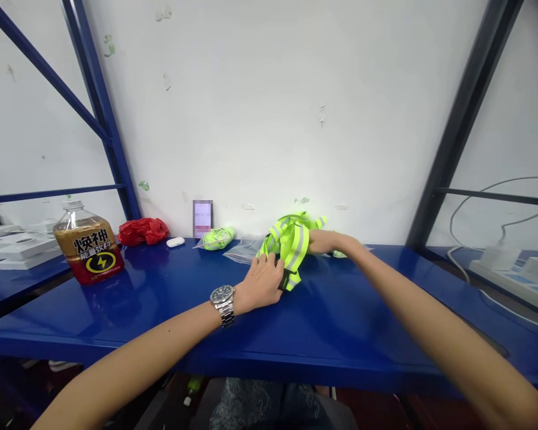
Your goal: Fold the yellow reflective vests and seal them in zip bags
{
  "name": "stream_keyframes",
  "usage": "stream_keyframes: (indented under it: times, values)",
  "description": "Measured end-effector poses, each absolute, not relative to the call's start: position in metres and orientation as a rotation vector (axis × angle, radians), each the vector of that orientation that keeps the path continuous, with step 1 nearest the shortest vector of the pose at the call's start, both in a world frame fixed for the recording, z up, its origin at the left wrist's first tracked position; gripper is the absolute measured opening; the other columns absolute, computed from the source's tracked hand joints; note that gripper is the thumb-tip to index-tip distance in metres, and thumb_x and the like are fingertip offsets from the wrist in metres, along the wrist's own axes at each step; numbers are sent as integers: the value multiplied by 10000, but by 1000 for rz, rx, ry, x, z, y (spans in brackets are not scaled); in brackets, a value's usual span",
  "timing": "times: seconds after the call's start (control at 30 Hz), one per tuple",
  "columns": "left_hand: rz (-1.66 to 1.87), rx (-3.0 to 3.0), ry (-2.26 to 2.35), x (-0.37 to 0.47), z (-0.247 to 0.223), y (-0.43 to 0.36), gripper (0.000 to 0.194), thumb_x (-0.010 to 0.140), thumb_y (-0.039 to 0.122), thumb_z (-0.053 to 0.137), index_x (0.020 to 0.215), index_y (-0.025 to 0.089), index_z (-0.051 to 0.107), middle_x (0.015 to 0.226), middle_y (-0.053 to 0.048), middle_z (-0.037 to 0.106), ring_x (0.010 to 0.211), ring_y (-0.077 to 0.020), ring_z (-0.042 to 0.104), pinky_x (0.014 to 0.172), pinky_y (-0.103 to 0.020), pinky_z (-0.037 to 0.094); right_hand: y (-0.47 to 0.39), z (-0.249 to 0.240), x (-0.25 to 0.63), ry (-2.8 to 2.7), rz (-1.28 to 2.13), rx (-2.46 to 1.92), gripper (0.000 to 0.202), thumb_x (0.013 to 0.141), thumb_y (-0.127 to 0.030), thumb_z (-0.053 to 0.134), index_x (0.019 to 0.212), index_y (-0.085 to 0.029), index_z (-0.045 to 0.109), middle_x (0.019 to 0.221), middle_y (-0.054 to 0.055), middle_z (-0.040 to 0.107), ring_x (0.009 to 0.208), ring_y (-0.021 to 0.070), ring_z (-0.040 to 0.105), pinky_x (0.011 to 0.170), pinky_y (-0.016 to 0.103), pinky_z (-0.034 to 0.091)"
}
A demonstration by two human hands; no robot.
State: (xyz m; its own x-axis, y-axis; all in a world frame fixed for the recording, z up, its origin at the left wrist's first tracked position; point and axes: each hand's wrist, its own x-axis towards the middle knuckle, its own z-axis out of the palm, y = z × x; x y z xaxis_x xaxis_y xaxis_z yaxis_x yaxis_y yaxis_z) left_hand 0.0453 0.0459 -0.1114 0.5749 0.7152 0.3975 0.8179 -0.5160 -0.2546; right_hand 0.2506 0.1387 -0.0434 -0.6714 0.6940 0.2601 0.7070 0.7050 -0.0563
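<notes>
A bundle of neon yellow reflective vest straps with grey stripes is bunched up over the blue tabletop near the wall. My left hand, with a metal watch on the wrist, is closed on the lower front of the vest, by a black buckle. From the right, my right hand reaches into the upper part of the bundle and grips it; the straps hide its fingertips. Just left of the vest lies a clear plastic bag. A rolled neon yellow bundle in clear wrapping rests farther left.
A large drink bottle stands at the left, near a red plastic bag and a white case. A phone leans on the wall. White boxes lie far left; a power strip with cables sits at the right.
</notes>
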Motion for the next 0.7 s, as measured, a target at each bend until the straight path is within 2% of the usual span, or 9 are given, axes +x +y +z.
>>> stream_keyframes:
  times: [0.1, 0.17, 0.23, 0.3, 0.37, 0.43, 0.53, 0.7]
  values:
    - [-337, -2534, -1319, 53, -113, 46, 359, 758, 355, 598, 1023, 123, 529, 993, -148, 515, 916, -311, 537, 778, -443, 454, 108, -25, 257, -2767, -50, -1397, 188, 681, -137, 541, 506, -183, 593, 489, 18, 580, 462, 150, 500, 490, 271, 381]
    - [-271, -2649, -1350, 58, -105, 45, 432, 711, 377, 647, 1042, 121, 541, 999, -142, 514, 896, -297, 546, 745, -400, 472, 83, -17, 253, -2715, -119, -1471, 223, 645, -116, 543, 431, -177, 526, 437, 21, 531, 424, 137, 468, 465, 264, 342]
    - [-187, -2791, -1317, 59, -93, 44, 541, 661, 419, 692, 1084, 121, 536, 1016, -132, 516, 889, -280, 551, 716, -359, 481, 61, -17, 245, -2448, -290, -1333, 184, 678, -132, 522, 503, -177, 559, 499, 29, 559, 478, 147, 497, 497, 267, 352]
    - [-131, -2945, -1190, 54, -82, 44, 687, 627, 493, 718, 1169, 134, 496, 1033, -109, 523, 911, -270, 551, 718, -337, 485, 45, -27, 236, -2313, -128, -1065, 169, 744, -141, 474, 678, -176, 626, 635, 28, 628, 571, 144, 553, 561, 259, 398]
    - [-153, -3007, -1084, 44, -76, 45, 736, 633, 503, 722, 1218, 143, 460, 1055, -97, 530, 952, -266, 550, 754, -331, 483, 36, -44, 230, -2303, 112, -881, 179, 776, -160, 462, 827, -176, 633, 790, 36, 665, 695, 150, 594, 622, 254, 436]
    - [-221, -3000, -1031, 33, -79, 46, 676, 675, 449, 708, 1222, 141, 458, 1087, -102, 542, 986, -262, 555, 813, -336, 472, 32, -64, 227, -2384, 189, -872, 165, 766, -210, 523, 901, -175, 612, 882, 49, 653, 779, 169, 590, 677, 274, 453]
    - [-353, -2969, -989, 20, -94, 49, 556, 742, 411, 660, 1199, 148, 485, 1095, -104, 580, 996, -254, 579, 867, -344, 457, 32, -89, 226, -2505, 3, -984, 233, 733, -301, 596, 918, -164, 566, 923, 85, 601, 861, 221, 549, 742, 332, 445]
    - [-504, -2743, -995, 11, -117, 59, 482, 783, 495, 589, 1117, 153, 525, 972, -107, 635, 893, -255, 625, 792, -344, 480, 38, -103, 225, -2558, -430, -1044, 375, 698, -366, 639, 998, -154, 564, 1078, 148, 559, 1026, 306, 482, 864, 422, 396]
